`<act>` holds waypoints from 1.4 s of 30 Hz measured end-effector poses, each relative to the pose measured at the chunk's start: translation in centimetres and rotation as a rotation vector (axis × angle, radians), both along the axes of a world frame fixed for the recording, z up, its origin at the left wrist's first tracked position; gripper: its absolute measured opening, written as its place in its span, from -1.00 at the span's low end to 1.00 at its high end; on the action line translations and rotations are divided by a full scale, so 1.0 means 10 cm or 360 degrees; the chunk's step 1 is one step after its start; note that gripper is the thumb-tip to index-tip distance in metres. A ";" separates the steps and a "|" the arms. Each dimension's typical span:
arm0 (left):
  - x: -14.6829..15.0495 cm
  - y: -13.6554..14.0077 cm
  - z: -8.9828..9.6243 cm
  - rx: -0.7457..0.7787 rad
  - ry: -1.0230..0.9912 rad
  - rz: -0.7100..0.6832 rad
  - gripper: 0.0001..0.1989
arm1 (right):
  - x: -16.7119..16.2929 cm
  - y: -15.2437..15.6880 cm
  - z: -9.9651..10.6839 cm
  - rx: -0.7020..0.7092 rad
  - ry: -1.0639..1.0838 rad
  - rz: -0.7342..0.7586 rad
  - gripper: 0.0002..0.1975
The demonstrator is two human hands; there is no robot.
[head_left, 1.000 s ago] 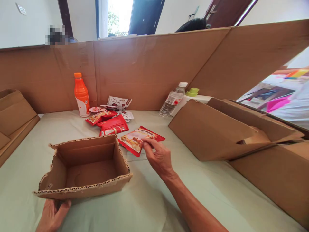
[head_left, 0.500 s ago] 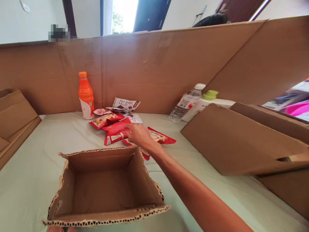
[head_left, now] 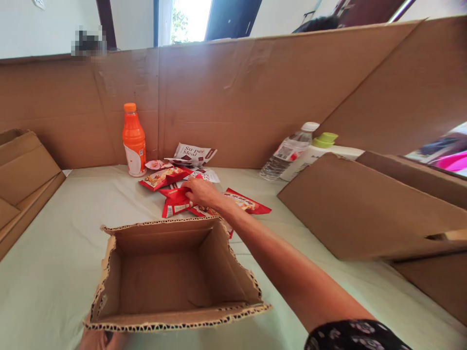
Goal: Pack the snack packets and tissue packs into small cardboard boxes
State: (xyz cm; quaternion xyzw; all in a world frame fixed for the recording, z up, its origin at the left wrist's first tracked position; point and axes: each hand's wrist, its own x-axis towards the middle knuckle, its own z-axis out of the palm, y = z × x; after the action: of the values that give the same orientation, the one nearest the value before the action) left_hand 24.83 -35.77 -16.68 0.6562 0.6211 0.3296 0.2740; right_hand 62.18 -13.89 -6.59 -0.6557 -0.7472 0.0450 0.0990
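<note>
My right hand point(head_left: 202, 191) reaches over the small open cardboard box point(head_left: 175, 322), its fingers closed on the upper part of a red snack packet point(head_left: 175, 201). Part of that packet is hidden behind the hand. Around it lie another red packet point(head_left: 164, 178) with a food picture, a red packet point(head_left: 251, 201) to the right, and white "Super Meal" sachets point(head_left: 195, 153) behind. A further red packet point(head_left: 204, 211) lies partly under my wrist. At the box's near left corner, my left hand point(head_left: 104, 339) grips it from below, most of its fingers hidden.
An orange bottle point(head_left: 134, 141) stands at the back left. A clear water bottle point(head_left: 288, 153) and a white bottle with a green cap point(head_left: 325, 141) lean at the right. Cardboard boxes flank both sides point(head_left: 27, 180), point(head_left: 365, 209), and a tall cardboard wall point(head_left: 233, 97) closes the back.
The small box has shifted right and slightly up with my left hand at its corner. My right hand has moved slightly, and the red packet beneath its fingers has changed shape.
</note>
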 end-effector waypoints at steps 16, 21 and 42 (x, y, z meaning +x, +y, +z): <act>0.01 0.21 0.10 0.0240 -0.0002 -0.0186 -0.68 | 0.40 -1.58 -0.21 0.0954 0.0612 -0.0386 -0.80; 0.06 0.24 0.16 0.0308 -0.0078 -0.0158 -0.64 | 0.61 -1.96 -0.53 0.0990 0.0812 -0.0495 -0.81; 0.05 0.21 0.36 0.0255 -0.0023 -0.0262 -0.66 | -0.26 -2.32 -0.34 0.0581 0.0683 -0.0093 -0.78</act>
State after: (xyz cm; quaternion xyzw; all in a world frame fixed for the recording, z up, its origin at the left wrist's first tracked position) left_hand 25.34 -33.64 -13.08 0.7224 0.5346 0.3595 0.2513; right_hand 59.60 -37.14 -10.00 -0.6238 -0.6856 0.0447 0.3726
